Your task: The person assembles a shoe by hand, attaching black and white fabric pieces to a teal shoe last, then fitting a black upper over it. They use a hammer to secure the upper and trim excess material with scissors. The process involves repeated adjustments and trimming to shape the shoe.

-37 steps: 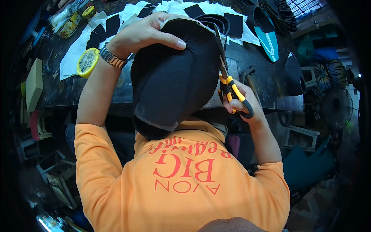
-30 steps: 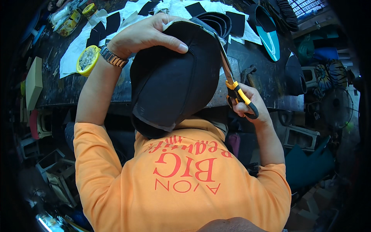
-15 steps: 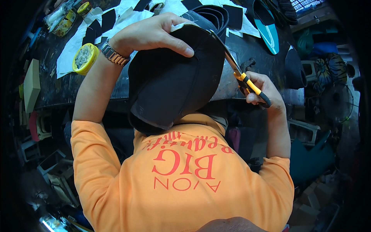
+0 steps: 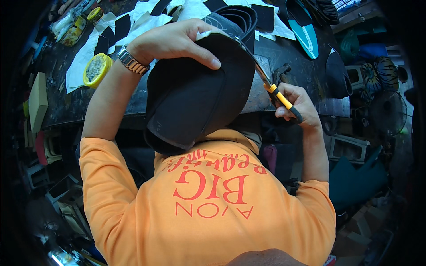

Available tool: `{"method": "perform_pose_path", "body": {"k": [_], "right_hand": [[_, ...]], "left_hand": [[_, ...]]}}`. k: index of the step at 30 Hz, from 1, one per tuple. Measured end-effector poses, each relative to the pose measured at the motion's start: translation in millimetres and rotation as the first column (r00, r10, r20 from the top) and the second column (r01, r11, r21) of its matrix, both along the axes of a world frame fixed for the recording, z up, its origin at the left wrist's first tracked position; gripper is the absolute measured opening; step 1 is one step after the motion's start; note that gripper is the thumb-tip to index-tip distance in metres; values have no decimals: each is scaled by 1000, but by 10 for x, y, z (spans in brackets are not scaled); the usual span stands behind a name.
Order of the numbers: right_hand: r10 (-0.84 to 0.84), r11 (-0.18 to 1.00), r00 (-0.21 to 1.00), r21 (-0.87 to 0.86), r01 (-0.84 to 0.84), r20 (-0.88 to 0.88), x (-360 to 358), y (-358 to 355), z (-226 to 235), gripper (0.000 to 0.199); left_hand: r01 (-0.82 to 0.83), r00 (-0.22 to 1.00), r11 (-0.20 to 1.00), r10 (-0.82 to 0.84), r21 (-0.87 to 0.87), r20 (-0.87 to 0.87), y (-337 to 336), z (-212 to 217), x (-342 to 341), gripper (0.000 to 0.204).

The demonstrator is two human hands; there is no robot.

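A black curved piece of sewn fabric (image 4: pixel 195 99), its exact kind unclear, hangs at the near edge of the work table, partly against my orange shirt. My left hand (image 4: pixel 186 44) is closed on its upper edge, thumb lying across the near face and the fingers hidden behind. A bit of white material shows at that edge beside the fingers. In my right hand (image 4: pixel 298 103) is a pair of scissors (image 4: pixel 281 96) with yellow and black handles. Their blades run along the right upper rim of the black piece, with the handles close together.
On the dark table (image 4: pixel 57 99) lie white sheets (image 4: pixel 80 75) with black pieces, an open yellow tub (image 4: pixel 97 71), rolled black material (image 4: pixel 237 20) and a teal sole-shaped piece (image 4: pixel 308 42). A hammer (image 4: pixel 282 71) lies behind the scissors. A fan (image 4: pixel 388 113) stands at the right.
The scissor handles have come closer together. My right hand and the scissors have shifted slightly left; my left hand still grips the black piece.
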State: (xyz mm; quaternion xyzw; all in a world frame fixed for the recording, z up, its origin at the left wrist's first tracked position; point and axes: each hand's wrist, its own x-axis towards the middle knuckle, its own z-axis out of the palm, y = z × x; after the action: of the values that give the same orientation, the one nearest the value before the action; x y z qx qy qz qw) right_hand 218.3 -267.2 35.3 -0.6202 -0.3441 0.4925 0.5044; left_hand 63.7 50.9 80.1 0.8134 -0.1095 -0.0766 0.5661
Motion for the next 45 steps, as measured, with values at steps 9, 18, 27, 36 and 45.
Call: {"method": "perform_pose_path", "body": {"k": [9, 18, 27, 36, 45], "right_hand": [[-383, 830, 912, 379, 409, -145, -138, -25, -10, 51], [-304, 925, 913, 143, 351, -272, -431, 73, -302, 35], [-270, 956, 907, 25, 293, -324, -598, -77, -561, 37], [-139, 901, 726, 218, 374, -673, -761, -326, -913, 53], [-244, 919, 803, 134, 370, -543, -884, -354, -878, 83]], "left_hand": [[-565, 651, 600, 746, -567, 140, 432, 396, -288, 37], [-529, 627, -16, 666, -848, -404, -98, -626, -503, 33], [-609, 731, 89, 449, -788, -514, -501, -710, -380, 22], [-292, 915, -78, 268, -953, -303, -1021, -651, 236, 9], [-367, 757, 5, 583, -930, -296, -1695, -731, 845, 20]]}}
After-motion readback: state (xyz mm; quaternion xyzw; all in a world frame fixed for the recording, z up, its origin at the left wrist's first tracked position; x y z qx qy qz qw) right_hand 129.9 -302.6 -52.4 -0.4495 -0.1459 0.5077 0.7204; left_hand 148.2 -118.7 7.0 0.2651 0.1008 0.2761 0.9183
